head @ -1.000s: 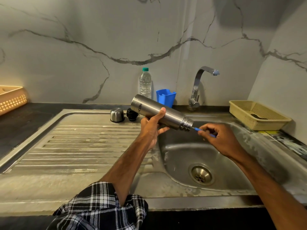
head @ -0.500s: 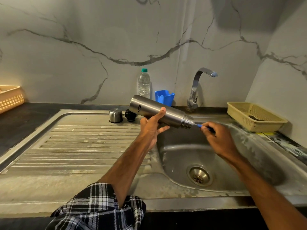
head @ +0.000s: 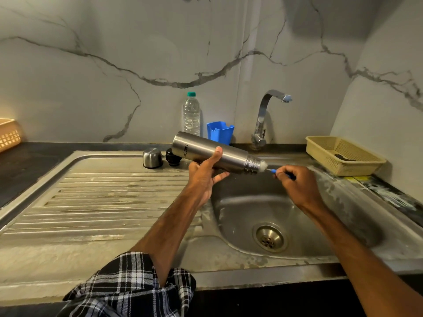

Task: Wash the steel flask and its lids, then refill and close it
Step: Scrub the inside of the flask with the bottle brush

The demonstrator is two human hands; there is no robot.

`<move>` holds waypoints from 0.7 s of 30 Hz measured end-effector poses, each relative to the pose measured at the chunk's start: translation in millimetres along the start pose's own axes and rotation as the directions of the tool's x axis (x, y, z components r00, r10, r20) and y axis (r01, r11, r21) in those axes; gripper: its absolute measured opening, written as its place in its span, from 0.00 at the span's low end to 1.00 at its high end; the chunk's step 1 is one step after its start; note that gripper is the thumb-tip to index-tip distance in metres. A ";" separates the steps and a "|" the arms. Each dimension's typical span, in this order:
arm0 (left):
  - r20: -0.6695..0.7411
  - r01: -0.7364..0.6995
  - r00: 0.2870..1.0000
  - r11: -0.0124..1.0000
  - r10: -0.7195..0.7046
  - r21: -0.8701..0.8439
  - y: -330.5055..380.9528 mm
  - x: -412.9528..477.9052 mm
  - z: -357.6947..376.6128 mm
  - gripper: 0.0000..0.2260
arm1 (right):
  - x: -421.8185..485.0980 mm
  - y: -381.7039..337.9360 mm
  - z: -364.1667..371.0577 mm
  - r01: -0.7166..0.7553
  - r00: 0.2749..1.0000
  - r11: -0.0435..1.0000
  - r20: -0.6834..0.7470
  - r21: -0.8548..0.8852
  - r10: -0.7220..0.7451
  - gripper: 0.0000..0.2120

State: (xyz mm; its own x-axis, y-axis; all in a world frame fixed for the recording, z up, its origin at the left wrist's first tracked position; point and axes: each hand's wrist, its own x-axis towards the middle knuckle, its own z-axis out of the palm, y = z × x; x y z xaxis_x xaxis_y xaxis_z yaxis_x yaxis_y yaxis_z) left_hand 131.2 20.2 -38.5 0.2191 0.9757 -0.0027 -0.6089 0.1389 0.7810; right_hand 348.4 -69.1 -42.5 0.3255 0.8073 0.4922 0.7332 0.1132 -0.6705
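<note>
Basically, left hand [head: 206, 177] was wrapped around the steel flask [head: 210, 153], thumb on top, fingers curled under, holding it almost level above the sink basin [head: 240, 216]. Flask base pointed away to the left of that hand, threaded mouth pointed right, slightly lower. Right hand [head: 297, 186] sat just right of the mouth, fingers pinched closed on the blue handle of a bottle brush [head: 272, 170]. White bristle tuft showed right at the flask mouth; how deep the rest went inside, cannot tell. Both hands hung over the basin, drain below the right wrist. Behind the left hand on the draining board stood the steel cap [head: 152, 157] and, just beside it, the black inner lid [head: 172, 157], both apart from the flask. Farther back from the hands: a clear water bottle [head: 191, 115] and a blue cup [head: 219, 132] against the wall, tap [head: 263, 117] beyond the right hand. A yellow basket [head: 343, 157] sat off to the right of the right hand. Plaid sleeve [head: 130, 284] rolled up on the left arm.
</note>
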 end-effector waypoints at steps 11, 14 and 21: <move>0.069 0.007 0.998 0.998 -0.012 0.066 -4.0 1.1 0.2 0.20 | 1.2 0.4 -0.4 0.009 0.997 0.999 0.076 -0.031 -0.007 0.05; 0.083 -0.014 0.996 0.997 0.007 0.079 -1.2 2.7 0.6 0.24 | 4.4 1.3 -5.7 -0.010 0.997 1.000 0.082 0.018 0.009 0.05; 0.085 0.008 0.996 0.997 -0.015 0.076 0.7 4.0 -4.1 0.24 | 2.8 3.2 -0.3 0.023 0.993 0.999 0.119 -0.024 -0.020 0.07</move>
State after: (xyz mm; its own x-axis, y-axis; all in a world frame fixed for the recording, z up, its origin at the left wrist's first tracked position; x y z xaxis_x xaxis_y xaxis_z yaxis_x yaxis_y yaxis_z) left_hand 128.6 24.8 -40.5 0.2919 0.9556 0.0388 -0.5472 0.1336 0.8263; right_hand 351.8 -66.6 -43.0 0.2373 0.8680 0.4362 0.7545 0.1181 -0.6455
